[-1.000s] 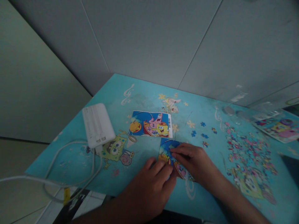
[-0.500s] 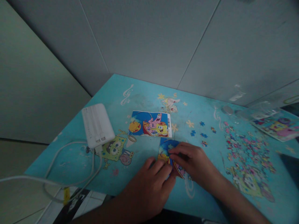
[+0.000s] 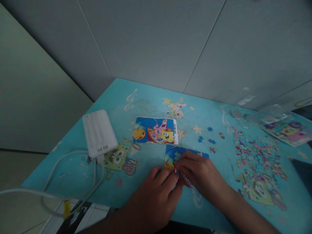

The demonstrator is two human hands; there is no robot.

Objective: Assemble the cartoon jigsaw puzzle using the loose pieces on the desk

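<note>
A partly assembled jigsaw puzzle [image 3: 170, 150] with a blue background lies flat near the table's front edge. My left hand [image 3: 162, 191] rests at its lower left, fingers curled and pressed against it. Over the puzzle's middle, my right hand [image 3: 201, 170] has thumb and forefinger pinched on a small puzzle piece [image 3: 175, 170], mostly covered by the fingertips. Both hands hide much of the lower puzzle. Just behind it lies a printed picture card [image 3: 156, 130] showing cartoon figures in a boat. Several loose blue and mixed-colour pieces [image 3: 211, 141] lie to the right.
A white power bank [image 3: 99, 134] with a white cable [image 3: 52, 172] lies at the left of the blue table [image 3: 143, 94]. A large heap of puzzle pieces [image 3: 260, 159] spreads at the right. Behind it are clear plastic packaging [image 3: 275, 113] and a colourful picture sheet [image 3: 292, 133].
My right hand's fingertips have moved down and slightly left over the puzzle, uncovering its upper right part. My left hand has stayed nearly in place. The view has shifted slightly.
</note>
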